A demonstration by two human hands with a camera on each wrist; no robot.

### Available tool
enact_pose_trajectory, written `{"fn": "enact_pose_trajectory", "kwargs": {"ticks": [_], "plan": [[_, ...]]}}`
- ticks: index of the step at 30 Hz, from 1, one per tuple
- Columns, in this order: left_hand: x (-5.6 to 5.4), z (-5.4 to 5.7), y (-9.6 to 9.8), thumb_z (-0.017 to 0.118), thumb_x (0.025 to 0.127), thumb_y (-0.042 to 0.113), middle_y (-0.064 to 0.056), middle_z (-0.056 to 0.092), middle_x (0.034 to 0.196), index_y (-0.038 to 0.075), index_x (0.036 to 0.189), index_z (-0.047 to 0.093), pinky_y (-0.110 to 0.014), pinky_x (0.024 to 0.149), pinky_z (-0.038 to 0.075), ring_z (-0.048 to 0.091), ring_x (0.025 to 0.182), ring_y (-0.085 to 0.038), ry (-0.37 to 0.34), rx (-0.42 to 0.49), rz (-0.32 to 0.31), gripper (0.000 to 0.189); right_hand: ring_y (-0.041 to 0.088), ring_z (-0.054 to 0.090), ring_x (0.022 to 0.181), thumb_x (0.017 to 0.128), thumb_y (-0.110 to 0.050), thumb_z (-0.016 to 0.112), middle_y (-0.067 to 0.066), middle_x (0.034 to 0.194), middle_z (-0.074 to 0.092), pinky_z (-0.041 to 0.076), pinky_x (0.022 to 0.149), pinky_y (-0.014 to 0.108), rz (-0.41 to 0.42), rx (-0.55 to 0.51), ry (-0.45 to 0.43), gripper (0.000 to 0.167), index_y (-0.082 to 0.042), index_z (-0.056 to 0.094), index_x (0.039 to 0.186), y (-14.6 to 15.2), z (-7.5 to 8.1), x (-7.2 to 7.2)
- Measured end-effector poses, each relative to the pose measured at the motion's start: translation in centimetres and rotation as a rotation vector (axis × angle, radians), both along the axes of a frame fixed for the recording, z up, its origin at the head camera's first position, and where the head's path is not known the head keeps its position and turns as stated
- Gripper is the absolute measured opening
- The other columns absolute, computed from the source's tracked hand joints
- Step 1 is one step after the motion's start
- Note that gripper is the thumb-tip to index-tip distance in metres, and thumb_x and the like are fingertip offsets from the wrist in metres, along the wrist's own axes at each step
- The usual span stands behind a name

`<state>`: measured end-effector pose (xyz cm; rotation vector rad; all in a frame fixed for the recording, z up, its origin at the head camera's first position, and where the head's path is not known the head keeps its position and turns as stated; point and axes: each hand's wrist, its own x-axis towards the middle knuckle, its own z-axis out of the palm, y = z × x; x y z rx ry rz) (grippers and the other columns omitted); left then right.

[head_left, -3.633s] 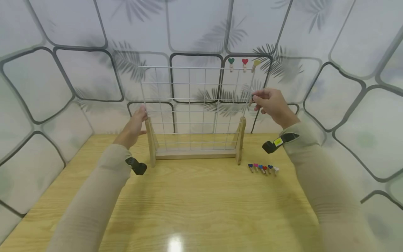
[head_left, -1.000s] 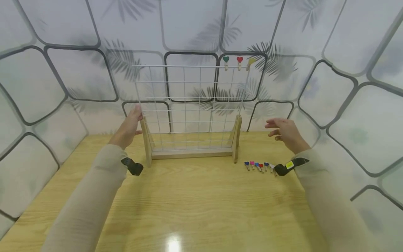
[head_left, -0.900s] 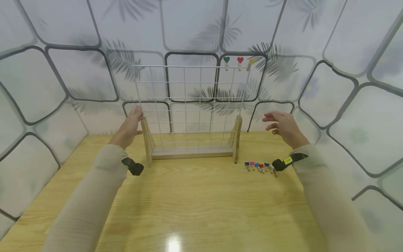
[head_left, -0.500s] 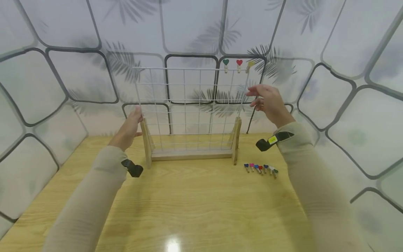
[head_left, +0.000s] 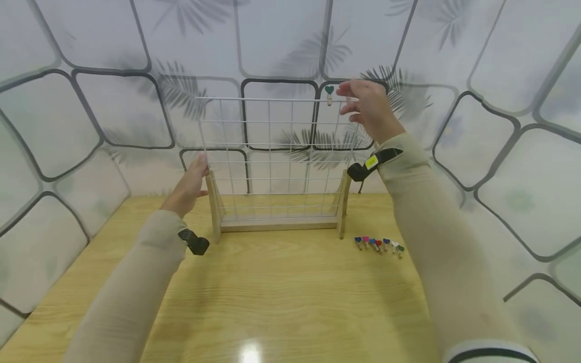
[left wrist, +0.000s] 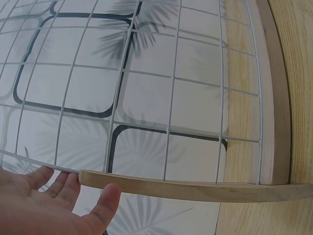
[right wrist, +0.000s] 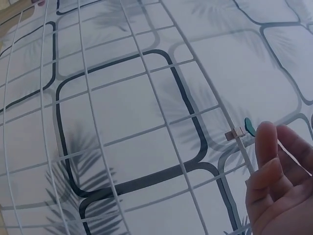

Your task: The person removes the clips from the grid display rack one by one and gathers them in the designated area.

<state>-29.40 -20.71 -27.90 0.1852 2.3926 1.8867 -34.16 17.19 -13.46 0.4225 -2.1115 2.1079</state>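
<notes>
A white wire grid rack [head_left: 279,161] in a wooden stand stands on the table. My left hand [head_left: 190,184] is at its left edge; in the left wrist view its extended fingers [left wrist: 63,183] touch the edge wire, with the thumb beside the wooden upright [left wrist: 195,191]. My right hand [head_left: 369,108] is raised at the top right corner, fingers bent and apart. Just left of it a clothespin with a green heart [head_left: 329,91] grips the top rail. In the right wrist view this clothespin [right wrist: 239,132] sits close to the fingertips. The right hand covers the rail's end.
Several small heart clothespins [head_left: 379,244] in blue, pink, red, white and green lie in a row on the wooden table [head_left: 281,292], right of the rack. Patterned fabric walls [head_left: 281,45] close in the back and sides.
Since 3.6 s ago my right hand has let go of a dark-topped clothespin; a green one now lies at the row's end. The hand has risen to the rail, hiding red and yellow clothespins.
</notes>
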Motion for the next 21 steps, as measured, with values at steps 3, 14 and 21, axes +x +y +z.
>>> {"fn": "enact_pose_trajectory", "kwargs": {"ticks": [3,14,21], "plan": [[0.0,0.0,0.0,0.011,0.099,0.061,-0.018,-0.003,0.160,0.012,0.154,-0.014,-0.057,0.113,0.018,-0.001,0.147,-0.029,-0.005,0.010,0.014,0.078,0.020,0.060,0.074,0.105,-0.026,0.043,0.008,0.128,0.051,0.044,0.053,0.023,-0.006,0.019,-0.047,0.035,-0.001,0.055,0.126,-0.9,0.9,-0.7],[-0.2,-0.1,0.2,0.012,0.100,0.060,-0.020,-0.001,0.160,0.012,0.155,-0.013,-0.057,0.112,0.019,0.002,0.146,-0.030,0.002,0.015,0.026,0.076,0.007,0.063,0.072,0.105,-0.027,0.042,0.009,0.132,0.052,0.045,0.057,0.021,-0.094,0.660,-0.010,0.044,-0.004,0.046,0.142,-1.8,2.6,-2.2],[-0.1,-0.2,0.0,0.011,0.101,0.058,-0.017,-0.002,0.160,0.013,0.155,-0.013,-0.058,0.112,0.020,0.001,0.146,-0.031,0.014,0.007,0.023,0.074,0.008,0.060,0.068,0.100,-0.015,0.053,-0.001,0.095,0.062,0.041,0.052,0.020,-0.209,0.635,0.103,0.027,-0.002,0.059,0.123,-2.2,1.6,-1.9]]}}
